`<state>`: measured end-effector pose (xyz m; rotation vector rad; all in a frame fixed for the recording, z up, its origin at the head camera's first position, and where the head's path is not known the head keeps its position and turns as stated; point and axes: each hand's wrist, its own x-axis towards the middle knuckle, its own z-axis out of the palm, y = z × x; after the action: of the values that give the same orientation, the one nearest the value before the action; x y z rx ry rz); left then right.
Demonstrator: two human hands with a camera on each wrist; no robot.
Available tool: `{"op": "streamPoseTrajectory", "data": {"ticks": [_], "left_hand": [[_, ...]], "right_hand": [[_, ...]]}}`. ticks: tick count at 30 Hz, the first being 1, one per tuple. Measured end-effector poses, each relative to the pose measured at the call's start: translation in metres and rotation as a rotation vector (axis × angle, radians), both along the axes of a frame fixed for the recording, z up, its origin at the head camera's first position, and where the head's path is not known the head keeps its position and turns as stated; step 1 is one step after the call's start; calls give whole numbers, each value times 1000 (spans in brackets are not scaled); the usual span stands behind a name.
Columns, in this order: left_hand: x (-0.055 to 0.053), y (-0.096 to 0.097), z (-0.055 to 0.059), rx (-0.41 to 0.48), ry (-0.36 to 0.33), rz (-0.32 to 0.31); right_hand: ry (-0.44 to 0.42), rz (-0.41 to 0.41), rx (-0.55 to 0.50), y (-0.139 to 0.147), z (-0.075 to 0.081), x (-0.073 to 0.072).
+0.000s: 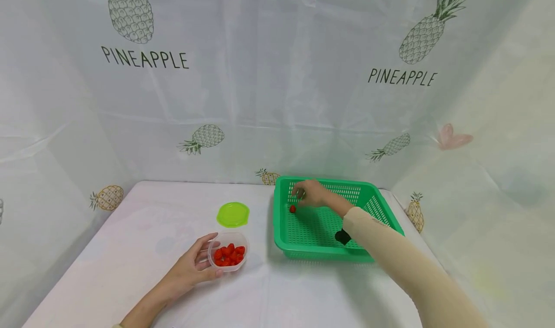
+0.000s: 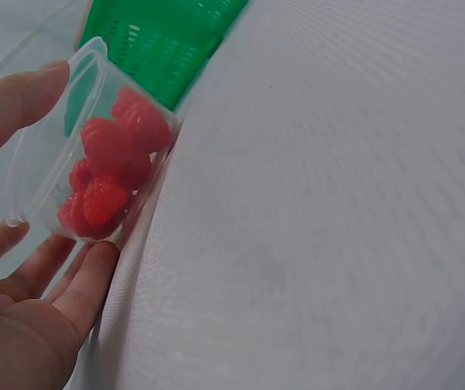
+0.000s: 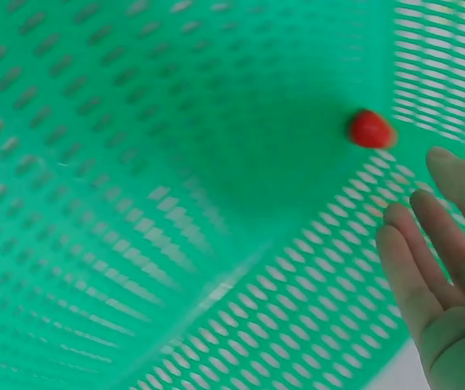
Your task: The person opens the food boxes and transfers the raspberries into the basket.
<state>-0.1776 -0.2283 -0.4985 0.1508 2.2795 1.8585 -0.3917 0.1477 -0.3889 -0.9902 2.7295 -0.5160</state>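
My left hand [image 1: 191, 268] holds a small clear plastic tub [image 1: 212, 259] on the table, thumb on one side and fingers on the other. Inside it lie several raspberries [image 2: 106, 150], red and bumpy, heaped on the bottom. Over the far left part of a green basket [image 1: 279, 222] is my right hand [image 1: 314, 193], its fingers loosely bent with nothing between them. One more red raspberry [image 3: 371, 128] lies on the basket floor, just beyond the right fingertips in the right wrist view.
A lime-green lid [image 1: 233, 215] lies flat behind the tub. The basket's raised, slotted walls surround the right hand. A white table cover [image 1: 130, 236] runs back to a hanging curtain [image 1: 277, 77] printed with pineapples.
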Motion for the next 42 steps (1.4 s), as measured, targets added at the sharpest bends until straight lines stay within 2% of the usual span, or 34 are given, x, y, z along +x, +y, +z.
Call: {"op": "streamPoseTrajectory", "data": {"ticks": [4, 8, 12, 16, 20, 25, 38, 42], "left_hand": [[-1, -1, 1, 0, 12, -3], [-2, -2, 0, -2, 20, -6], [-2, -3, 1, -4, 28, -9], [-2, -4, 1, -3, 29, -9], [-2, -4, 0, -4, 24, -3], [-1, -3, -1, -5, 11, 3], [1, -2, 1, -5, -6, 12], [1, 0, 1, -3, -8, 1]], "right_hand": [[-7, 6, -77, 3, 24, 8], [15, 26, -139, 4, 40, 19], [69, 60, -200, 0, 53, 37], [96, 100, -261, -10, 58, 55], [58, 148, -324, -23, 58, 71], [6, 157, -350, -39, 53, 88], [-30, 190, -368, -74, 27, 116], [-35, 178, -361, -83, 20, 123]]}}
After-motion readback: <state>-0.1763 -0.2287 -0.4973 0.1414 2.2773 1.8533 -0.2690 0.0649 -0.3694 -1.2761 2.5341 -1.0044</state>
